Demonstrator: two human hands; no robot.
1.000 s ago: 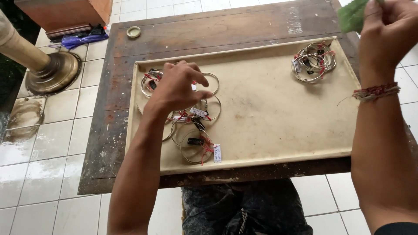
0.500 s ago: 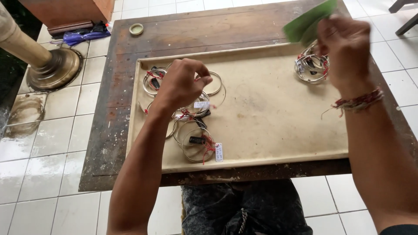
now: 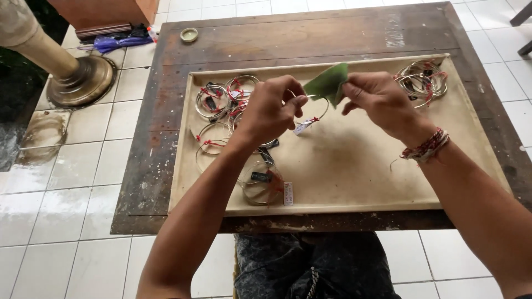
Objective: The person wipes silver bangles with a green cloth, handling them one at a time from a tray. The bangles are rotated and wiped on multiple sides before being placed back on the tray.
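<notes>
The right hand (image 3: 382, 102) has come down from the far corner, and the left hand (image 3: 271, 111) has lifted a silver bangle (image 3: 311, 113) up off the pile, so both are now meeting over the middle of the tray (image 3: 360, 166). The left grip is pinching the bangle, and the right grip is pinching a green cloth (image 3: 330, 83) against it. More bangles (image 3: 221, 105) are lying on the tray on the wooden table (image 3: 277, 39).
</notes>
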